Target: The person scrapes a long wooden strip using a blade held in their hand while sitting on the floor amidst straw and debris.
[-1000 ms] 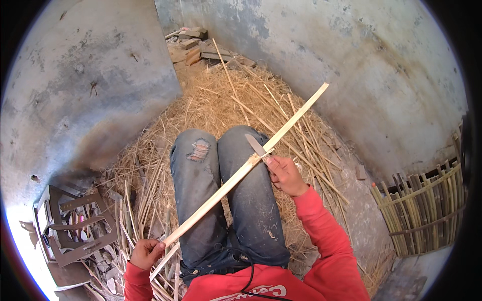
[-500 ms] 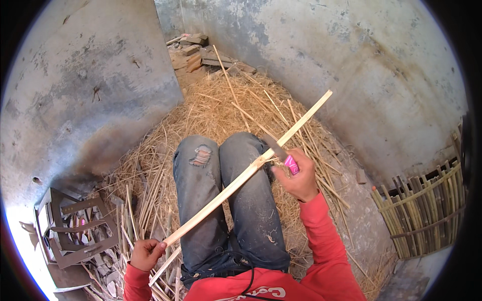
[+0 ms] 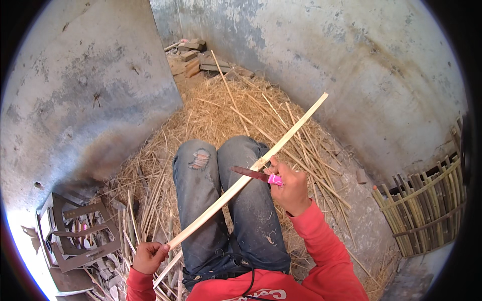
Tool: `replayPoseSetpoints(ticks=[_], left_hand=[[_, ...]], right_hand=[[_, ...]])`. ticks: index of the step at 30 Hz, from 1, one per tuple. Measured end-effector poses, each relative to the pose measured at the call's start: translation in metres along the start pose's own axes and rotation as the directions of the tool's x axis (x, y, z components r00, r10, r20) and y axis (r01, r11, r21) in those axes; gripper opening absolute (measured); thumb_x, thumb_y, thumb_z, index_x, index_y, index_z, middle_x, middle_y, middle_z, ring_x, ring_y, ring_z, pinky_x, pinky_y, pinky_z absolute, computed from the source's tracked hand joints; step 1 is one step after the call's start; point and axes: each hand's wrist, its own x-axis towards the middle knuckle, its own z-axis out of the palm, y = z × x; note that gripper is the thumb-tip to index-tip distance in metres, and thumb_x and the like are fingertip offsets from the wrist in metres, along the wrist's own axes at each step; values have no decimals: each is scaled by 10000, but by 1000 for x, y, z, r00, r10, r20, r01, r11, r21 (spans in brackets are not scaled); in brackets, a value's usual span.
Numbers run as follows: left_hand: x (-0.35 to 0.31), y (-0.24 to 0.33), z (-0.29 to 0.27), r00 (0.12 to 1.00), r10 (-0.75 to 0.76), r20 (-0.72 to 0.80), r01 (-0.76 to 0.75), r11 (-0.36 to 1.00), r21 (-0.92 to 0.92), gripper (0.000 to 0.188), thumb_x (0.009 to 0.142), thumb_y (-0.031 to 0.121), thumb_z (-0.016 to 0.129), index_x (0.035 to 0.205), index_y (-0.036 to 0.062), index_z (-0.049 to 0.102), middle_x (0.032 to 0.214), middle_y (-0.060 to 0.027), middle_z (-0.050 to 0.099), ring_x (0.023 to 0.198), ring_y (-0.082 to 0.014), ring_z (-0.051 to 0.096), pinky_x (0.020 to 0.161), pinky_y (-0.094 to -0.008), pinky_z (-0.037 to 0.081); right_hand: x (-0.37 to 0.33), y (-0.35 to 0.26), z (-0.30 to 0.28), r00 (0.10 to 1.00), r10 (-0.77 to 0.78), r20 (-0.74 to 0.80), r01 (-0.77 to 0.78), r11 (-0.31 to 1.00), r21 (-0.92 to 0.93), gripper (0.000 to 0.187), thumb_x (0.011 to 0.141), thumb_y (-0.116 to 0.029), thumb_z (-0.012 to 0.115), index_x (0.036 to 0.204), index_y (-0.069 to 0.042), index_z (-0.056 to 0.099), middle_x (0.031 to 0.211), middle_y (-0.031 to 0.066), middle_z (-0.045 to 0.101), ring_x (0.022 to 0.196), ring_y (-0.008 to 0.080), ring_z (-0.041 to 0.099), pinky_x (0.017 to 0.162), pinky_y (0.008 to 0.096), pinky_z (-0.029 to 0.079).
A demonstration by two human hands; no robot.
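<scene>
The pale wooden strip (image 3: 216,205) slants over the jeans (image 3: 196,200) from seven o'clock to two o'clock; it looks light, fairly stiff yet springy along its length, with a dry, fibrous surface that should not slip but may splinter. Its lower end, clear of any blade, seems the best place to take hold, and the left hand (image 3: 149,257) pinches it there. The right hand (image 3: 291,188) is closed around the pink handle of a knife (image 3: 258,175), whose dark blade crosses the strip near its middle. At four o'clock stands a slatted basket (image 3: 427,213), its inside hard to make out from here. At eight o'clock an open dark frame (image 3: 93,251) encloses small scraps (image 3: 83,227), some of them pink
</scene>
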Motion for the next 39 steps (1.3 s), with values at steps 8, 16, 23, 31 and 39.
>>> replayPoseSetpoints(ticks=[8,16,23,31,39], left_hand=[[9,-13,-7,985,-100,143,129,969,-211,468,1016,375,664,742,-4,686,539,17,508,472,-66,423,461,-254,299],[5,-64,-45,840,-325,434,487,805,-338,463,1029,360,631,699,35,636,503,53,395,420,-69,301,438,-265,191],[-1,-60,-65,879,-354,320,446,848,-285,483,1000,378,683,659,37,641,492,38,433,398,-70,299,426,-262,188],[-3,-46,-59,900,-309,306,393,880,-268,479,969,375,718,639,40,624,502,13,462,425,-83,357,438,-273,218],[-3,-37,-53,874,-280,398,409,866,-287,504,1017,408,654,666,51,601,511,53,399,419,-61,284,430,-266,183]], right_hand=[[13,2,-20,939,343,-12,-319,888,332,151,861,-44,768,885,-15,621,703,81,672,643,149,642,575,286,491],[18,63,-41,895,433,-107,-416,897,151,277,987,-229,687,826,-11,629,617,86,563,556,163,512,526,382,378],[51,101,-38,899,260,-352,-361,895,-263,448,1046,-329,580,753,7,614,578,196,525,504,329,525,512,452,388],[11,52,9,944,285,-168,-307,944,-122,423,1058,-325,564,773,-16,616,573,217,531,505,398,559,482,479,389],[-9,27,25,976,201,-82,-204,979,-28,384,1057,-271,581,764,-23,575,536,203,489,458,395,528,454,451,374]])
